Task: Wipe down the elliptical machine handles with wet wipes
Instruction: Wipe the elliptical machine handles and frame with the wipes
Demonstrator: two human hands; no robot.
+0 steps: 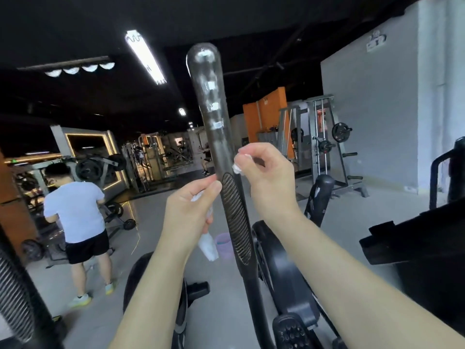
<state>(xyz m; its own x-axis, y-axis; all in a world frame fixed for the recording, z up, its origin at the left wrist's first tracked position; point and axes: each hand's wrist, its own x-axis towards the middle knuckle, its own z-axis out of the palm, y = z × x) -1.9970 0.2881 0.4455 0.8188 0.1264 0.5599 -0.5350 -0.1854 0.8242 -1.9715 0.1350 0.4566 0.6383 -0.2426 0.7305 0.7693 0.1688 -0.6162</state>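
Pinching wipe (208, 245) at either edge of handle (214, 109): left hand (191, 210), right hand (266, 177).

No text can be read anywhere. A sign (376, 42) high on the grey wall (377, 117) carries dark marks too blurred to make out. The pale patches down the handle (214, 109) are smears, not letters. A small notice (265, 100) on the orange panel (273, 117) is illegible.

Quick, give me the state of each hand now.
Left hand: pinching a white wet wipe that hangs down.
Right hand: pinching a crumpled white wad of wipe.
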